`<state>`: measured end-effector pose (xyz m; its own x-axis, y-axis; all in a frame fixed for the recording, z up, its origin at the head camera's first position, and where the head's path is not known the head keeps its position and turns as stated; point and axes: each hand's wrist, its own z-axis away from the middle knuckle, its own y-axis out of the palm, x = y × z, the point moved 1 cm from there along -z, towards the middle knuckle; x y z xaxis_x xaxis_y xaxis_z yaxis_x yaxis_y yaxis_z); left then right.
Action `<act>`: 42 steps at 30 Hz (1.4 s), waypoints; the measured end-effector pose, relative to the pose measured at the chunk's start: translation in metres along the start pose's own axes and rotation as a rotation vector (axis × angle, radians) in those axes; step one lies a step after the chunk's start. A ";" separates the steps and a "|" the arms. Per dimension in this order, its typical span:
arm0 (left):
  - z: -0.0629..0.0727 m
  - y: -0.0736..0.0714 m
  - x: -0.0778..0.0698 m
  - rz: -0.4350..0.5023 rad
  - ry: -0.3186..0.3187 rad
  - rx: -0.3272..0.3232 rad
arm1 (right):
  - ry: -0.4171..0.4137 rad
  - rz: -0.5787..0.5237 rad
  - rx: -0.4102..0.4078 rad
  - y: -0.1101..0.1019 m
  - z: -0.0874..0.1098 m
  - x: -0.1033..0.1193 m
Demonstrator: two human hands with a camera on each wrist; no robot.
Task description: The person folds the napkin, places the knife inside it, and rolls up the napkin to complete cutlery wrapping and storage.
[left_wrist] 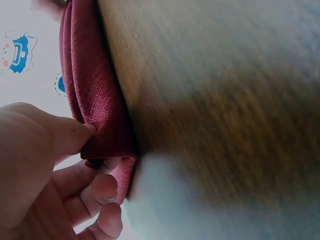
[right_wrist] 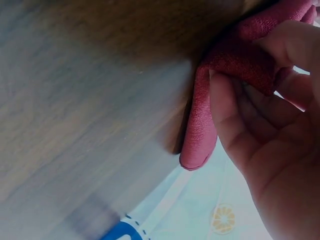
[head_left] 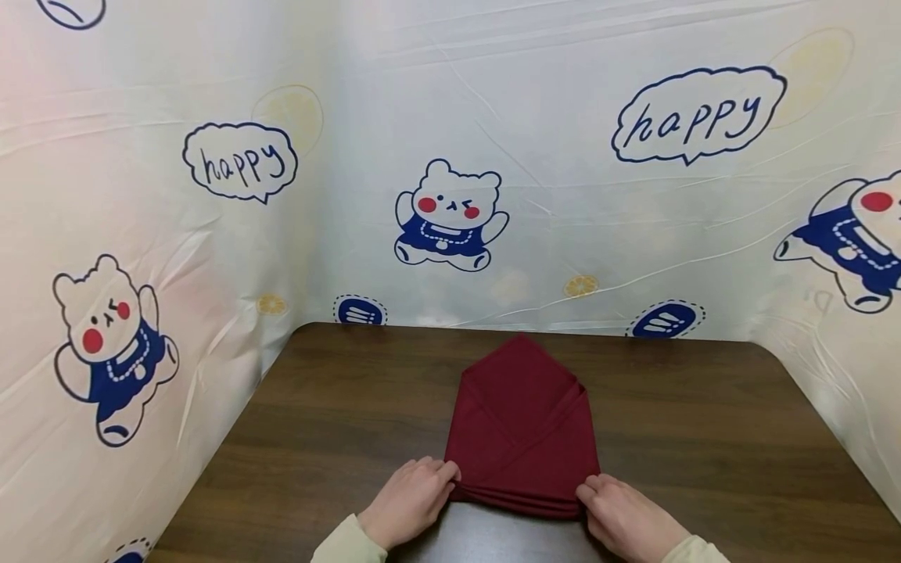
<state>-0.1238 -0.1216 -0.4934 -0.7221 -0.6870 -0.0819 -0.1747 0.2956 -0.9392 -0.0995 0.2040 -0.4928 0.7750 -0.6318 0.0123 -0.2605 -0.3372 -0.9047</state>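
A dark red cloth napkin point(head_left: 524, 426) lies folded on the table, its pointed end away from me and several layers stacked along the near edge. My left hand point(head_left: 415, 500) pinches the near left corner. In the left wrist view, the thumb presses on the outer layer of the napkin point(left_wrist: 97, 85) while fingers reach in under the fold. At the near right corner, my right hand point(head_left: 629, 516) grips the cloth. The right wrist view shows its thumb and fingers on either side of a fold of the napkin point(right_wrist: 200, 125).
The dark brown wooden table point(head_left: 338, 414) reaches out on both sides of the napkin. Along its back and sides hangs a pale curtain point(head_left: 549, 234) printed with bears and "happy" bubbles.
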 end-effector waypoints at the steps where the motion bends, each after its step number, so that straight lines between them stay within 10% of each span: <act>1: 0.000 0.000 0.000 0.009 -0.004 0.006 | 0.006 -0.010 0.006 -0.001 0.000 0.000; 20: -0.002 0.002 0.006 0.180 -0.113 0.082 | 0.244 -0.264 0.264 -0.008 -0.002 -0.007; 42: -0.008 0.001 0.005 0.328 -0.266 0.140 | 0.408 -0.355 0.268 -0.008 -0.006 -0.011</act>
<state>-0.1327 -0.1199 -0.4919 -0.5240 -0.7240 -0.4486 0.1402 0.4462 -0.8839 -0.1095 0.2094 -0.4832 0.4905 -0.7474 0.4481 0.1689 -0.4229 -0.8903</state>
